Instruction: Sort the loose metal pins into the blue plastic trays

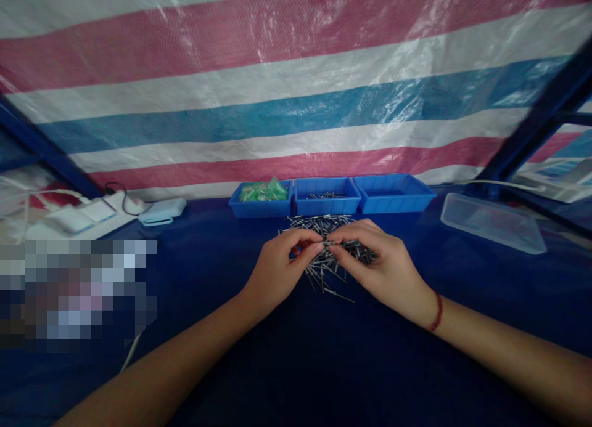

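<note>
A loose pile of thin metal pins (324, 227) lies on the dark blue table cover (296, 353), just in front of three blue bins. Both hands meet over the pile. My left hand (280, 268) is pinched closed, thumb and fingertips together on a small metal pin (329, 243). My right hand (379, 264), with a red cord at the wrist, is also pinched closed and grips the same pin or a few pins from the other side. Their fingertips touch above the pile.
Three blue bins stand in a row at the back: the left bin (261, 199) holds green pieces, the middle bin (327, 196) a few pins, and the right bin (393, 193). A clear plastic lid (493, 222) lies at right. White devices and cables (161, 210) sit at left. A striped tarp hangs behind.
</note>
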Demonstrator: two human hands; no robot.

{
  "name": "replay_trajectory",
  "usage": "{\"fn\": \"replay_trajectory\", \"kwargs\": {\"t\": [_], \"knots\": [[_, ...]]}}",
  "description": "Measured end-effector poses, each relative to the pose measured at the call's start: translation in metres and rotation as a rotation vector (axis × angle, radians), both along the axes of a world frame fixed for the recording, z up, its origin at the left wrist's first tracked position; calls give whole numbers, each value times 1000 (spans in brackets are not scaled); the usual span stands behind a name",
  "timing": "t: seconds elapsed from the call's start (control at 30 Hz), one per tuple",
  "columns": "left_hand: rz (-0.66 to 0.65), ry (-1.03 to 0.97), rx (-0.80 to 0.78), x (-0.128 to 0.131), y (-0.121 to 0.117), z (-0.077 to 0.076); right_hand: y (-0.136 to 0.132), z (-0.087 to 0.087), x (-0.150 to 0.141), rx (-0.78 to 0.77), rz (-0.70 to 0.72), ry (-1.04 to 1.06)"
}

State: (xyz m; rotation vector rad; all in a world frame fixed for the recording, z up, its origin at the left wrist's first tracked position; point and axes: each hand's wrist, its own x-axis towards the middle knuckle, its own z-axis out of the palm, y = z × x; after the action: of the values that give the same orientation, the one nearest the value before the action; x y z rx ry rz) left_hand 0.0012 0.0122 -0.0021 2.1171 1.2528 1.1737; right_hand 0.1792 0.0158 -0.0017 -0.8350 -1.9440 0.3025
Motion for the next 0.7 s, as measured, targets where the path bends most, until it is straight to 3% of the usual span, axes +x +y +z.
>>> {"fn": "replay_trajectory", "kwargs": {"t": [0.2,0.43,0.63,0.7], "knots": [[-19,45,-25,0,2,2,-2,5,1,96,50,-70],[-76,165,37,-3,2,1,4,10,6,131,22,-339],[-33,125,48,-3,-2,6,16,24,1,105,94,-292],[18,67,51,-5,0,6,30,31,-2,124,34,-249]]}}
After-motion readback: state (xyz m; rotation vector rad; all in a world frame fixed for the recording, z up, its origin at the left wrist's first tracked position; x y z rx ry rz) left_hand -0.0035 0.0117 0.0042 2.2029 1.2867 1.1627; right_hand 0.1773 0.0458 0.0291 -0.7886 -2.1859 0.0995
